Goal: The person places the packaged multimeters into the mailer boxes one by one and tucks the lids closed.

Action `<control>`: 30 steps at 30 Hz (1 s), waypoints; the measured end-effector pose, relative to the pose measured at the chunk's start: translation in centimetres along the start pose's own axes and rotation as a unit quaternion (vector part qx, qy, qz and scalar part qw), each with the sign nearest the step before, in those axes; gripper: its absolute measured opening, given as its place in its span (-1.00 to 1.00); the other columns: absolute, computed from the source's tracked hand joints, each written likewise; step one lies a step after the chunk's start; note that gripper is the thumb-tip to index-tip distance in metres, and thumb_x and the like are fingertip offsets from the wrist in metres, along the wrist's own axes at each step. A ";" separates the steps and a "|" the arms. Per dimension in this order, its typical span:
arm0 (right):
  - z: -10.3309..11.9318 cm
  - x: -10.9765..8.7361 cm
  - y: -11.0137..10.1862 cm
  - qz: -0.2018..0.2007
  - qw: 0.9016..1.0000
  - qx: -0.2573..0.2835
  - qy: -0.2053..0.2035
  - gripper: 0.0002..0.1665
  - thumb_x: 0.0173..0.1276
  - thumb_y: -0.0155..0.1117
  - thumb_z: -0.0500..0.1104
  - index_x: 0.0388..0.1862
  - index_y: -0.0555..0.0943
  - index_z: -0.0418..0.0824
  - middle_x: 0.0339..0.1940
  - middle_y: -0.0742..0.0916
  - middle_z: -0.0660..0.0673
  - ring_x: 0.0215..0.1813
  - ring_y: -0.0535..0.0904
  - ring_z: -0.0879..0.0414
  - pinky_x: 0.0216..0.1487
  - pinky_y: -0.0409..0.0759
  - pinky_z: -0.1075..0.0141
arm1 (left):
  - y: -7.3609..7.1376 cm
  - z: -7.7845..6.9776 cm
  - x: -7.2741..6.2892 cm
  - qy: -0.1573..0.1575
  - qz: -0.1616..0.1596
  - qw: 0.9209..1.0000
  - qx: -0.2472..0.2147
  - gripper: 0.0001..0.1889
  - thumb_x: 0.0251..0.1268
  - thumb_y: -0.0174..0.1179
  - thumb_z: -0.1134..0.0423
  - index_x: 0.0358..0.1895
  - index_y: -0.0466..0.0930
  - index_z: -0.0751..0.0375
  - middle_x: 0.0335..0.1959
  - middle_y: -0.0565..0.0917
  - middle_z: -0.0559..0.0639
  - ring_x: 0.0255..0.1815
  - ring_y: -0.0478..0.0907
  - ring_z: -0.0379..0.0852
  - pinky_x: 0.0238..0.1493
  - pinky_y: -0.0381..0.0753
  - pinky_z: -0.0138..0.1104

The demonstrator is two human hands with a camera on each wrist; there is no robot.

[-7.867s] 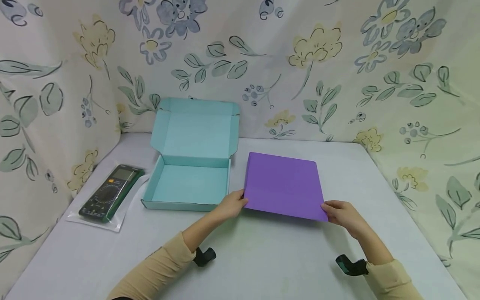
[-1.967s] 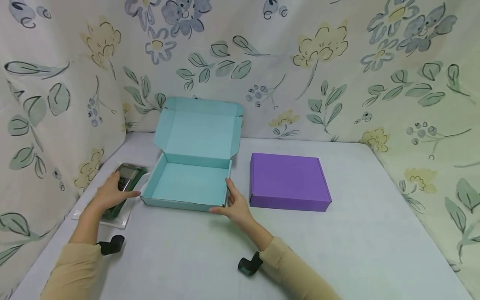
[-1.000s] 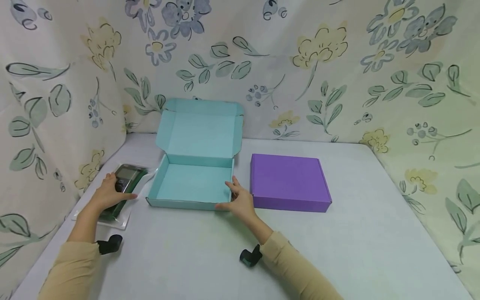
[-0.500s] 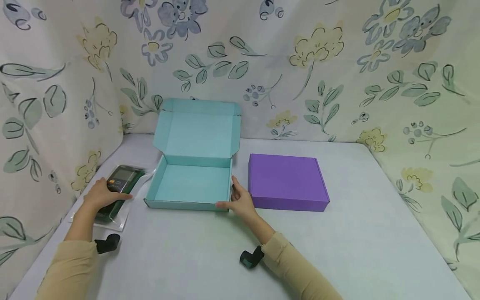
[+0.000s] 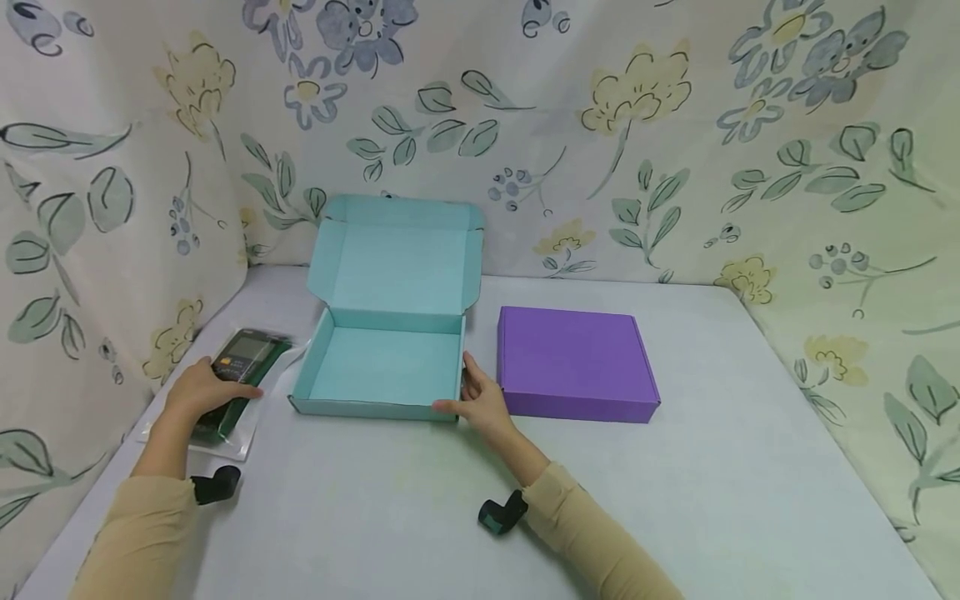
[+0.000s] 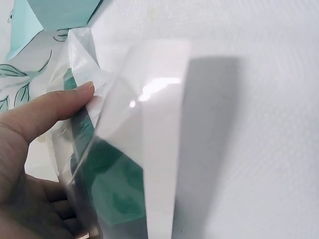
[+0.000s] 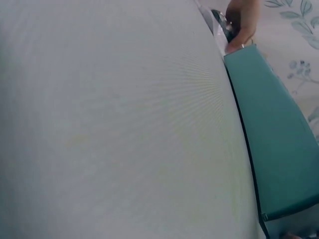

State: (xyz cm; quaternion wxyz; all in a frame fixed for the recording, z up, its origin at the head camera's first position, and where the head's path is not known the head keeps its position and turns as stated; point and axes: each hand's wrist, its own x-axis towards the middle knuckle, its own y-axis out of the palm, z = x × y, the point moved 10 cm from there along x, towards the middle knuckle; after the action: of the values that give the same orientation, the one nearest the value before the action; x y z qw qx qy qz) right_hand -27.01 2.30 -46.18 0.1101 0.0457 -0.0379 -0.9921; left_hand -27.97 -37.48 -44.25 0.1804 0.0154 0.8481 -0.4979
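Note:
On the left of the table, my left hand [image 5: 198,392] grips a multimeter [image 5: 243,354] in a clear plastic bag [image 5: 238,446], thumb on one side, fingers curled on the other. The left wrist view shows the thumb against the bag and the multimeter's green edge [image 6: 117,184] through the plastic. At the front right corner of a turquoise cardboard box [image 5: 375,410], my right hand [image 5: 483,408] holds on, with its thumb at the front wall and fingers along the right side. The box's lid [image 5: 397,258] stands raised at the back, and nothing lies inside.
A closed purple box [image 5: 577,362] lies just right of the turquoise box. Floral fabric [image 5: 555,167] hangs behind the table and along both sides. A black wrist camera [image 5: 216,485] juts from the left cuff, another [image 5: 502,512] from the right.
Both hands have left the purple box, which was tilted up and now lies flat. The left hand has gone to the multimeter, the right to the turquoise box's corner. Little differs over the last half second.

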 end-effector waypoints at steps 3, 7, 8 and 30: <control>0.2 -0.1 -0.1 -0.003 1.000 -0.002 -0.011 0.14 0.13 0.42 -0.47 0.56 -0.04 -0.31 0.57 0.07 -0.26 0.55 -0.02 -0.08 0.45 0.14 0.20 | -0.1 0.0 -0.1 0.002 0.006 1.000 -0.002 0.20 0.11 0.29 -0.11 0.31 -0.27 0.87 0.20 0.04 0.82 0.14 0.17 0.61 0.17 0.29 0.32; 0.2 -0.2 -0.2 -0.006 1.000 -0.003 -0.020 0.10 0.16 0.41 -0.45 0.56 -0.03 -0.31 0.57 0.07 -0.26 0.56 -0.03 -0.08 0.46 0.11 0.19 | -0.1 -0.1 -0.2 0.015 0.010 1.000 -0.002 0.14 0.12 0.29 -0.12 0.28 -0.14 0.88 0.15 0.16 0.77 0.07 0.27 0.55 0.10 0.38 0.28; 0.2 -0.2 -0.2 -0.007 1.000 -0.005 -0.019 0.10 0.17 0.41 -0.44 0.56 -0.03 -0.30 0.57 0.07 -0.24 0.56 -0.03 -0.07 0.46 0.11 0.19 | -0.1 -0.1 -0.2 0.017 0.011 1.000 -0.002 0.13 0.12 0.29 -0.12 0.28 -0.11 0.88 0.13 0.18 0.76 0.05 0.29 0.54 0.08 0.40 0.27; -0.5 0.1 0.2 0.011 0.999 -0.030 -0.018 0.32 0.04 0.53 -0.40 0.58 -0.17 -0.29 0.59 -0.04 -0.24 0.57 -0.10 -0.05 0.47 0.07 0.23 | -0.1 1.0 -0.4 0.046 -0.063 0.997 -0.016 0.15 -0.01 0.43 -0.11 0.31 -0.01 0.78 0.16 0.24 0.70 0.08 0.28 0.53 0.04 0.38 0.29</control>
State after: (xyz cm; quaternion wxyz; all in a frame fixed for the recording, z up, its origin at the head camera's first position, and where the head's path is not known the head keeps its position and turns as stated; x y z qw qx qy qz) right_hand -27.02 2.01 -46.67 0.1212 0.0241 -0.0110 -0.9923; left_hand -27.34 -38.36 -44.51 0.1094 -0.0184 0.8626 -0.4936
